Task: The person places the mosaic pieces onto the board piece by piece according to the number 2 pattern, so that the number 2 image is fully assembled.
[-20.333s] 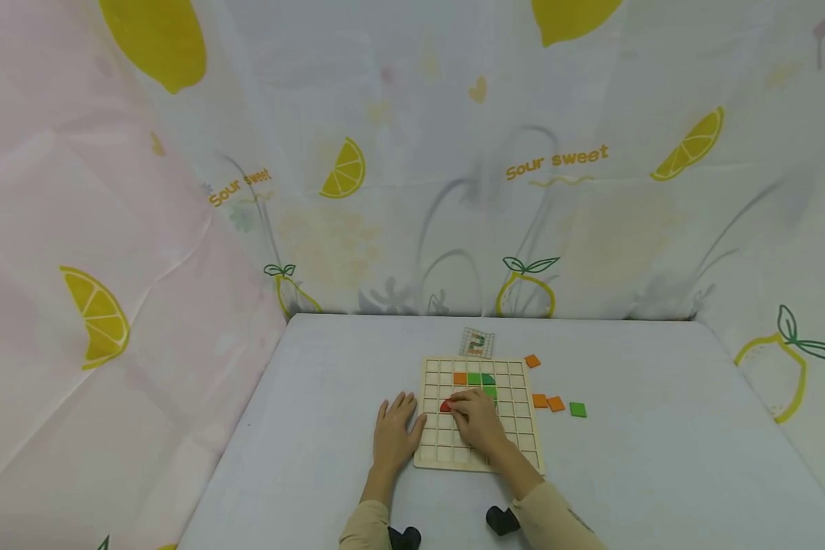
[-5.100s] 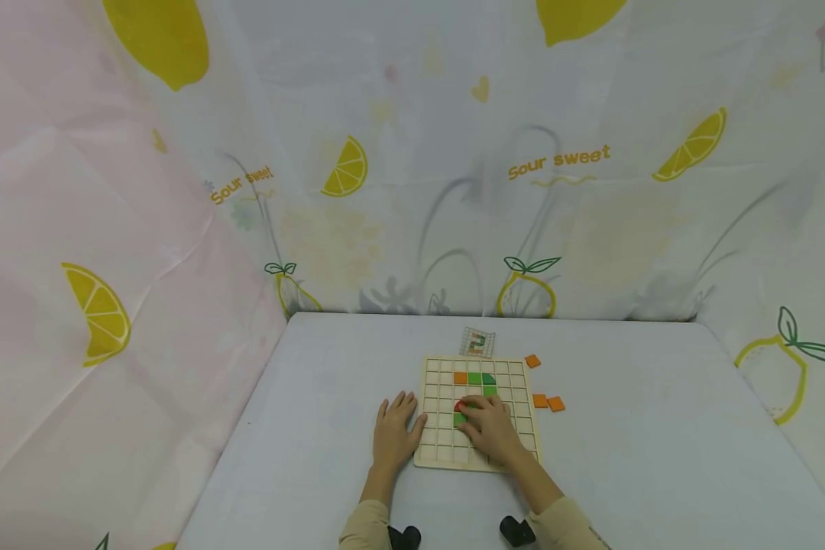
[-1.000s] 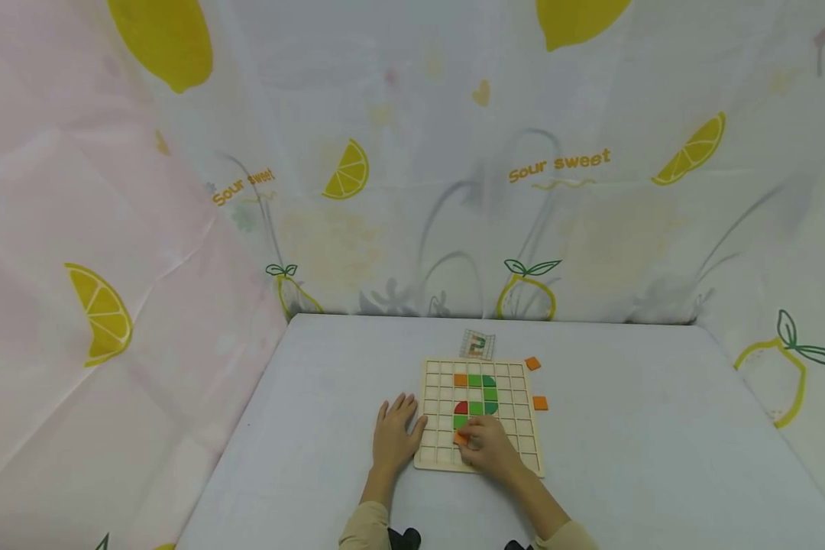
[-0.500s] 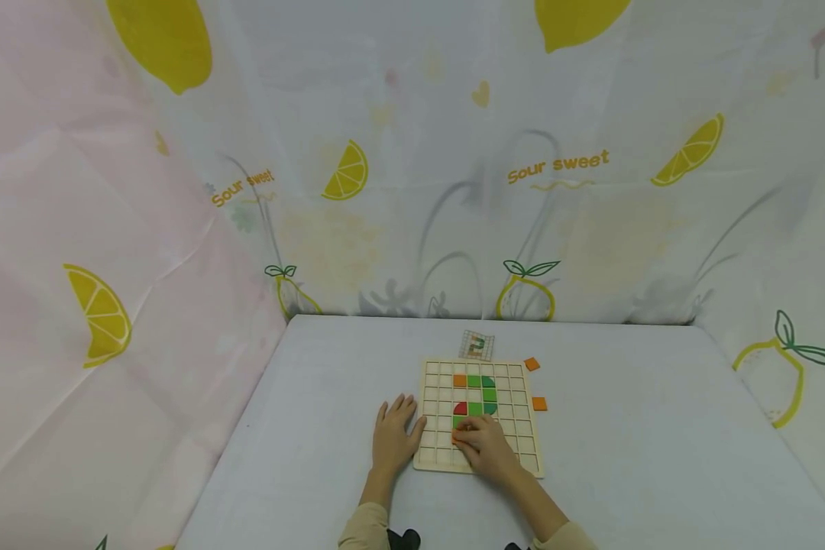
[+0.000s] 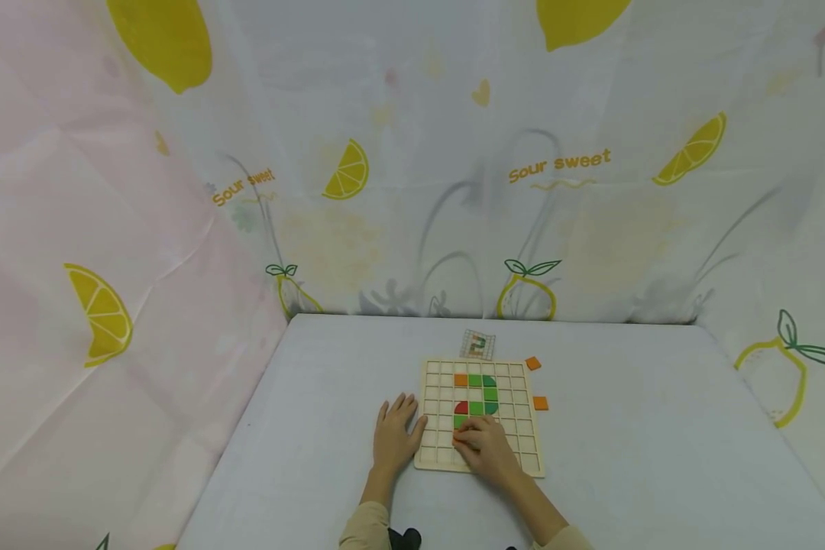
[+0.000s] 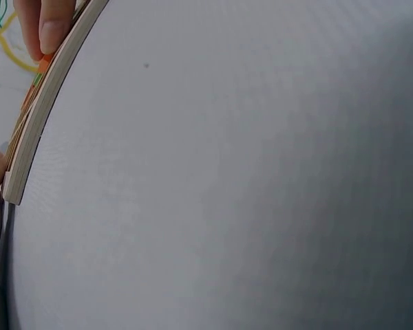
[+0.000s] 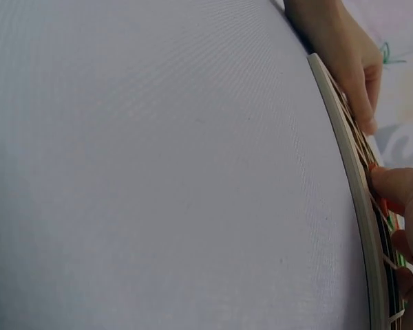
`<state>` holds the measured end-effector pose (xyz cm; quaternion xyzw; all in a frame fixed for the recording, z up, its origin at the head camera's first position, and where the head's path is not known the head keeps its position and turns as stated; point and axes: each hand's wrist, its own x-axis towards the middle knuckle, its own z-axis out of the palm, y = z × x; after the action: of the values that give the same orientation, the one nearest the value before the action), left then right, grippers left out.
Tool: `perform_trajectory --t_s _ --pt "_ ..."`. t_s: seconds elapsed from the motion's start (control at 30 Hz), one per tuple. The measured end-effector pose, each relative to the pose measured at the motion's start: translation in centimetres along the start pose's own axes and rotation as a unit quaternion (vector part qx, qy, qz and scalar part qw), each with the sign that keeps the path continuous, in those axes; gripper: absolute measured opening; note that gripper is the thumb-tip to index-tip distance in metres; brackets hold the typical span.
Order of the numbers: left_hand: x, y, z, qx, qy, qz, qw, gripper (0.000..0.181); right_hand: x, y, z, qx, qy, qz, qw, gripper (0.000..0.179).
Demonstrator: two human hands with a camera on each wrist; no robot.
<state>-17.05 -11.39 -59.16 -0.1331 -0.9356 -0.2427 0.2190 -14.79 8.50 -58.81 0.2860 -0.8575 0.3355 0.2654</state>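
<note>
A wooden grid board (image 5: 435,451) lies on the white table, with several colored tiles forming a bent row in its cells. My right hand (image 5: 488,452) pinches an orange square tile (image 5: 457,438) at the cell below a green tile (image 5: 460,422). In the left wrist view the orange tile (image 6: 45,63) shows under the fingertips, tilted against the board. A red quarter-round tile (image 5: 461,408) sits just above the green one. My left hand (image 5: 394,437) rests flat on the table, thumb at the board's left edge.
Two loose orange square tiles, a far one (image 5: 532,363) and a nearer one (image 5: 540,403), lie right of the board. A small pattern card (image 5: 477,344) with a printed grid lies behind it. Lemon-print cloth (image 5: 412,229) hangs around the table.
The red piece and a green tile have gone into the board, and one orange tile from the right is now in my right hand, lowered at its cell. My left hand stays put.
</note>
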Motion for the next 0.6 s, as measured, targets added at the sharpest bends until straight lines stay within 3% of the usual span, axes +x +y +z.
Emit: perform_trajectory --t_s 0.2,0.43,0.6 --pt "0.0 -0.1 0.1 0.003 0.003 0.0 1.0 0.035 0.1 -0.2 -0.7 -0.009 -0.017 0.014 0.9997 0.011" --pt "-0.1 -0.2 0.2 -0.001 0.003 -0.004 1.0 0.035 0.6 -0.6 -0.5 -0.011 -0.007 0.013 0.9998 0.014" --pt "-0.1 -0.2 0.3 -0.007 0.001 -0.003 1.0 0.035 0.6 -1.0 0.0 -0.037 -0.023 0.041 0.9982 0.011"
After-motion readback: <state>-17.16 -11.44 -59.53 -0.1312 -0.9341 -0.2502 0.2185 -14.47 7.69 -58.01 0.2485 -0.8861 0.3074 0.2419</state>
